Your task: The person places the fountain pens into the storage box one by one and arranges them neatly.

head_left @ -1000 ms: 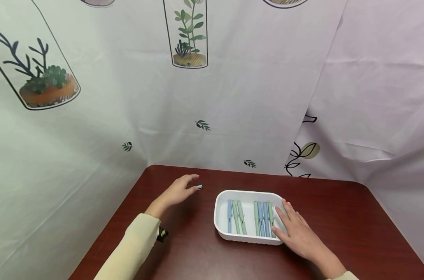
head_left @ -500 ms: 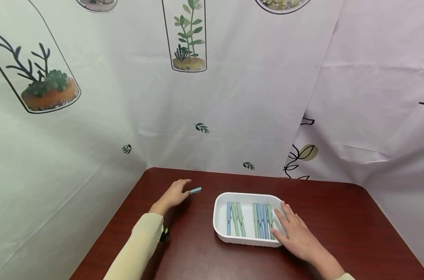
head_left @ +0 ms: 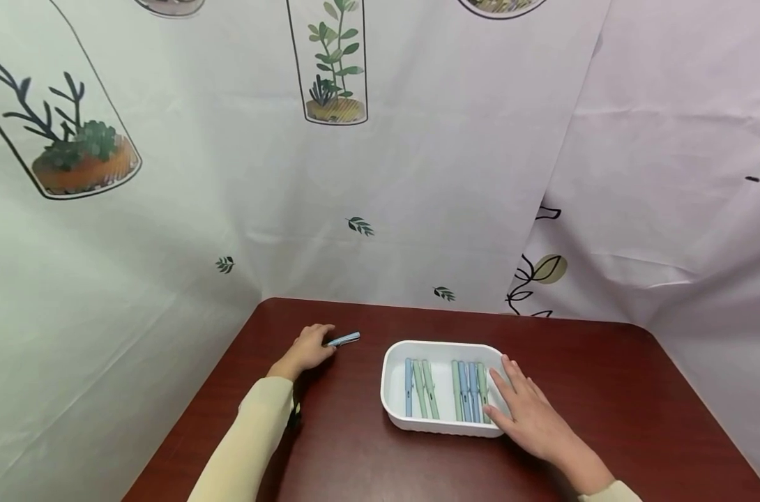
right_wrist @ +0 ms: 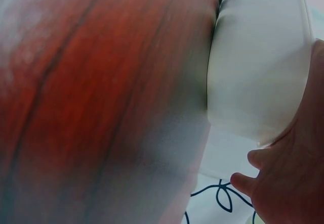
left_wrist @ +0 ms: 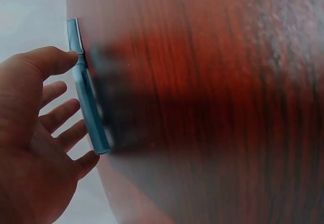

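A light blue pen [head_left: 345, 339] with a clip is pinched by my left hand [head_left: 305, 351] near the table's far left; its right end sticks out past the fingers. In the left wrist view, the thumb presses the pen [left_wrist: 90, 105] and the other fingertips lie along its far side. My right hand [head_left: 530, 415] rests on the right rim of a white tray [head_left: 444, 390], its fingers straight and spread. Inside, blue and green pens lie in two groups: three at left [head_left: 422, 389], several at right [head_left: 470, 392], the rightmost partly behind the fingers.
The dark red table [head_left: 355, 453] carries the tray near its middle. A white cloth [head_left: 418, 181] printed with plants hangs behind the table and along both sides. In the right wrist view, the tray's outer wall [right_wrist: 258, 67] stands beside the hand.
My left hand has moved left and slightly down, and its fingers have drawn in; more of the blue pen shows beyond them. My right hand stays on the tray rim.
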`<control>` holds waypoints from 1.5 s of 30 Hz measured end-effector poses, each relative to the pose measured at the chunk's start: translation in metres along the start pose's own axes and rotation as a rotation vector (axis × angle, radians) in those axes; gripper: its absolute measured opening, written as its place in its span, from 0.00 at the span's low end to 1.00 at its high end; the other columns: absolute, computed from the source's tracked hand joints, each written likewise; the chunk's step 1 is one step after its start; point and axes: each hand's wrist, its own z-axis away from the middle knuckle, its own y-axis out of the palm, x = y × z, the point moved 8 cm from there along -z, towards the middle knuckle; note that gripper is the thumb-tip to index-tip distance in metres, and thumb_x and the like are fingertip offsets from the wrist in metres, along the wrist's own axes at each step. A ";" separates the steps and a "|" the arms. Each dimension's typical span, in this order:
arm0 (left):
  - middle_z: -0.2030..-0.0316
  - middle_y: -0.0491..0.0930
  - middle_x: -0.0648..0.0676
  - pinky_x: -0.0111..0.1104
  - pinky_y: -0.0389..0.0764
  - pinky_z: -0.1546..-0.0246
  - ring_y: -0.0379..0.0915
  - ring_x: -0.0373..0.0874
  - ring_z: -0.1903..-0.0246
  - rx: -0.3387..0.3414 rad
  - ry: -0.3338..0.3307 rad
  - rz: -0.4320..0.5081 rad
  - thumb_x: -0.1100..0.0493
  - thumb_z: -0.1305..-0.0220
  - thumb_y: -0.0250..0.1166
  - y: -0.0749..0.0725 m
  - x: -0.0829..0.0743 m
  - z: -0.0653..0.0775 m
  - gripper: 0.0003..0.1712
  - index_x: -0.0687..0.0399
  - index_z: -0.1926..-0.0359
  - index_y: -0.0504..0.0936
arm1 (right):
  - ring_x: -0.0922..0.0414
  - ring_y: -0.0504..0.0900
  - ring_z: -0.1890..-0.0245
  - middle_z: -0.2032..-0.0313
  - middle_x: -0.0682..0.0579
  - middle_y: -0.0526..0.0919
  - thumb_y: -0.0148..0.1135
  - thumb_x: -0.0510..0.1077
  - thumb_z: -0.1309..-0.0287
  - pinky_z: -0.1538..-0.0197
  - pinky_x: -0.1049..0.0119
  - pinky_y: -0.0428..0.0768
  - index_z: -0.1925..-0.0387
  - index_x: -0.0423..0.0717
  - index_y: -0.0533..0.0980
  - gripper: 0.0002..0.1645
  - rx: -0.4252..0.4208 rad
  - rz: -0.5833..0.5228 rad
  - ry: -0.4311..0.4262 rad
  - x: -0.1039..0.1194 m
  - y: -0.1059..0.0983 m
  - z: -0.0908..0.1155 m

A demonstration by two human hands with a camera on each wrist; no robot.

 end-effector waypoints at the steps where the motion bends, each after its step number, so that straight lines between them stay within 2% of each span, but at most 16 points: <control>1: 0.33 0.69 0.67 0.63 0.64 0.37 0.59 0.66 0.31 -0.001 -0.001 -0.001 0.59 0.31 0.64 0.001 0.001 -0.001 0.30 0.62 0.30 0.71 | 0.34 0.53 0.25 0.23 0.36 0.52 0.58 0.65 0.32 0.30 0.33 0.59 0.26 0.40 0.65 0.45 0.003 0.001 0.002 0.000 0.000 0.000; 9: 0.34 0.71 0.66 0.61 0.66 0.39 0.60 0.65 0.33 -0.003 -0.024 -0.031 0.58 0.31 0.65 0.005 0.005 -0.003 0.29 0.62 0.32 0.73 | 0.34 0.53 0.24 0.22 0.36 0.52 0.57 0.65 0.32 0.30 0.33 0.59 0.26 0.40 0.64 0.45 0.010 -0.003 0.003 -0.002 0.003 -0.002; 17: 0.38 0.74 0.62 0.57 0.69 0.44 0.64 0.61 0.39 0.005 -0.004 -0.069 0.59 0.31 0.64 0.006 0.000 -0.001 0.22 0.60 0.38 0.80 | 0.34 0.53 0.24 0.22 0.36 0.52 0.57 0.65 0.32 0.30 0.33 0.58 0.26 0.40 0.64 0.45 0.010 -0.011 0.010 -0.001 0.003 -0.001; 24: 0.52 0.79 0.59 0.50 0.75 0.50 0.71 0.56 0.49 -0.028 0.046 -0.115 0.64 0.33 0.65 0.005 -0.008 -0.001 0.15 0.63 0.46 0.84 | 0.34 0.53 0.24 0.23 0.36 0.52 0.57 0.65 0.31 0.30 0.34 0.59 0.26 0.40 0.65 0.44 0.010 -0.012 0.008 -0.002 0.004 0.000; 27: 0.55 0.80 0.58 0.46 0.80 0.52 0.75 0.54 0.52 -0.023 0.031 -0.143 0.66 0.33 0.65 0.005 -0.011 -0.003 0.13 0.62 0.49 0.86 | 0.34 0.53 0.24 0.23 0.36 0.52 0.56 0.65 0.31 0.30 0.34 0.59 0.26 0.40 0.65 0.45 0.010 -0.010 0.009 -0.002 0.005 -0.001; 30: 0.54 0.81 0.58 0.45 0.81 0.54 0.78 0.51 0.54 0.002 -0.019 -0.127 0.66 0.32 0.65 0.005 -0.011 -0.003 0.12 0.60 0.49 0.86 | 0.34 0.53 0.24 0.22 0.36 0.51 0.56 0.65 0.31 0.29 0.34 0.59 0.26 0.40 0.65 0.44 0.016 -0.012 0.016 -0.003 0.005 -0.001; 35: 0.57 0.84 0.54 0.40 0.79 0.64 0.78 0.46 0.65 0.001 -0.104 -0.043 0.62 0.31 0.66 0.000 -0.011 0.000 0.12 0.55 0.48 0.84 | 0.34 0.53 0.24 0.22 0.36 0.51 0.57 0.63 0.32 0.30 0.33 0.58 0.26 0.40 0.65 0.44 0.023 -0.013 0.026 -0.003 0.006 -0.001; 38: 0.58 0.84 0.55 0.37 0.77 0.70 0.76 0.45 0.70 -0.009 -0.144 0.059 0.60 0.31 0.66 -0.003 -0.013 0.003 0.13 0.56 0.47 0.82 | 0.34 0.52 0.24 0.22 0.37 0.51 0.57 0.64 0.32 0.29 0.33 0.58 0.26 0.40 0.64 0.44 0.028 -0.008 0.030 -0.004 0.006 -0.001; 41: 0.60 0.84 0.56 0.35 0.78 0.72 0.77 0.44 0.71 -0.022 -0.162 0.187 0.60 0.32 0.67 -0.006 -0.017 0.008 0.16 0.61 0.46 0.81 | 0.35 0.52 0.24 0.22 0.37 0.50 0.57 0.65 0.32 0.29 0.33 0.58 0.26 0.41 0.64 0.44 0.030 -0.003 0.031 -0.004 0.005 -0.002; 45: 0.60 0.83 0.58 0.38 0.84 0.70 0.80 0.44 0.69 -0.019 -0.185 0.430 0.63 0.34 0.69 -0.006 -0.025 0.015 0.19 0.68 0.46 0.79 | 0.35 0.53 0.24 0.22 0.37 0.51 0.58 0.64 0.32 0.30 0.33 0.58 0.26 0.41 0.65 0.44 0.025 -0.002 0.029 -0.004 0.005 -0.002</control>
